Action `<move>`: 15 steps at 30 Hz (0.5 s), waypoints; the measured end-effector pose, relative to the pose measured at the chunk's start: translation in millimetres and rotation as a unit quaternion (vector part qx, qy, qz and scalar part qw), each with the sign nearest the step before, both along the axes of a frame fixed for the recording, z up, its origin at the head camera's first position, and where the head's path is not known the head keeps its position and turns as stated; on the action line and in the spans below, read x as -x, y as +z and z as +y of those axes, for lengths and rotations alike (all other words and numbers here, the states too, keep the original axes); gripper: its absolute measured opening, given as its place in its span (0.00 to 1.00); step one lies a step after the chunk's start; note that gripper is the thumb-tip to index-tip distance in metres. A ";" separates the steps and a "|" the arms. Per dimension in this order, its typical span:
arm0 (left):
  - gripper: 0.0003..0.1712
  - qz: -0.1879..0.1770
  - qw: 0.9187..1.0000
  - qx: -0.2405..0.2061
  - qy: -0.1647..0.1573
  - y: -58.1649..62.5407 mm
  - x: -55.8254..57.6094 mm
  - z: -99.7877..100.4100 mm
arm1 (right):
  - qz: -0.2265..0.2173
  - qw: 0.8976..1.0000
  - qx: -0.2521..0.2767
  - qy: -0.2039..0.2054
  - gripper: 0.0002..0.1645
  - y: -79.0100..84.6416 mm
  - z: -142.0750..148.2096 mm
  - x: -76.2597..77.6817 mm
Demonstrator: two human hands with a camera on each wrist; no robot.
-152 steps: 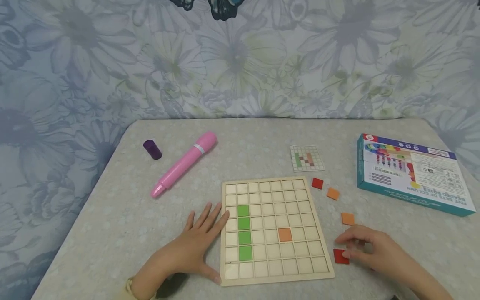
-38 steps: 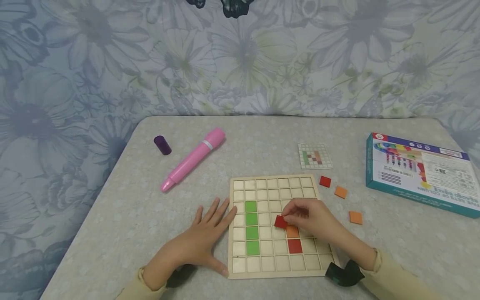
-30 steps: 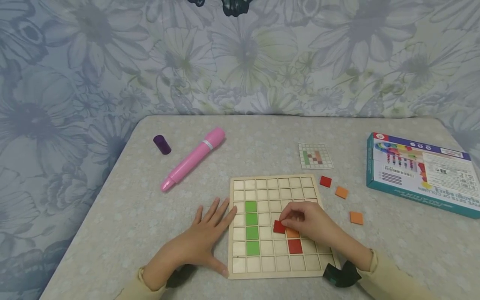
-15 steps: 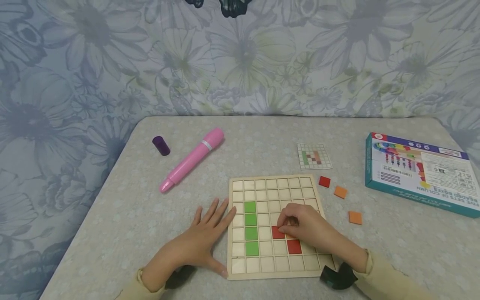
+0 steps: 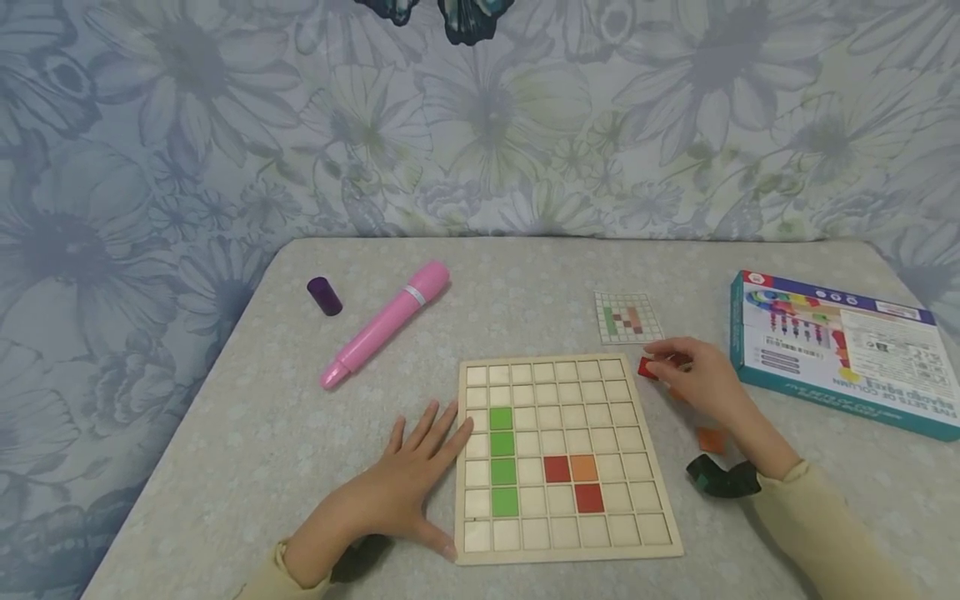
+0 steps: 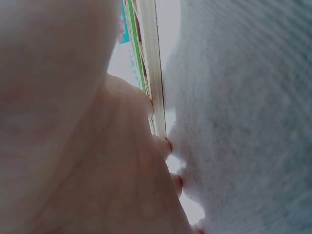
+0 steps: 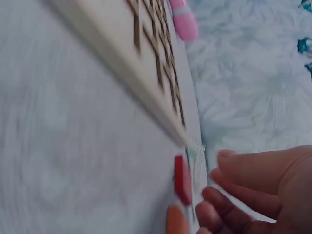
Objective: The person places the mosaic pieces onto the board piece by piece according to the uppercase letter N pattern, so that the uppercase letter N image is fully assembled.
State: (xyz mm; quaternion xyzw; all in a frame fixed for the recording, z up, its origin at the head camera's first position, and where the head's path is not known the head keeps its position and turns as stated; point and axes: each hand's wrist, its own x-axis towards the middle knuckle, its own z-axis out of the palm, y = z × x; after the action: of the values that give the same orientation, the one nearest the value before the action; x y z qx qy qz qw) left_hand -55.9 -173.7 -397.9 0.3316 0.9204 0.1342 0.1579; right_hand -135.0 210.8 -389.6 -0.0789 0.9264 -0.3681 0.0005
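Observation:
A wooden grid board (image 5: pixel 569 555) lies on the table, with several green tiles (image 5: pixel 502 445) in one column. To their right sit two red tiles (image 5: pixel 557 469) and an orange tile (image 5: pixel 583 467). My left hand (image 5: pixel 390 492) rests flat with spread fingers, thumb and forefinger touching the board's left edge. My right hand (image 5: pixel 701 379) hovers over a loose red tile (image 5: pixel 646 367) beyond the board's upper right corner. In the right wrist view its fingers (image 7: pixel 253 168) are loosely bent, apart from that red tile (image 7: pixel 182 180). Partly under the hand lies an orange tile (image 5: pixel 677 395).
Another orange tile (image 5: pixel 711 440) lies by the right wrist. A small pattern card (image 5: pixel 628 318) is behind the board, and a flat box (image 5: pixel 840 358) stands at the right. A pink marker-shaped tube (image 5: pixel 386 325) and a purple cap (image 5: pixel 325 297) lie at the back left.
Two red tiles have come onto the board, below and left of the orange one. My right hand has let go of the latter and moved up right to the loose tiles. The left hand stays.

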 end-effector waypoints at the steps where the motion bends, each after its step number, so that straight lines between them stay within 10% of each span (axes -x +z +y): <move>1: 0.75 0.002 1.000 0.000 0.000 -0.5 -0.1 0.0 | -0.009 1.000 -0.007 -0.001 0.19 -1.6 2.9 1.5; 15: 0.75 -0.003 1.000 -0.007 -0.001 0.0 0.1 -0.2 | 0.017 0.999 -0.046 -0.006 0.08 -13.1 1.5 5.0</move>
State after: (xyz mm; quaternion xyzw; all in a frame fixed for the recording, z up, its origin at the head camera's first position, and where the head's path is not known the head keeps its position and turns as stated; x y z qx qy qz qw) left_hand -56.0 -174.0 -397.9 0.3328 0.9188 0.1417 0.1580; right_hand -140.0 212.3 -402.8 -0.0790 0.9426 -0.3240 -0.0137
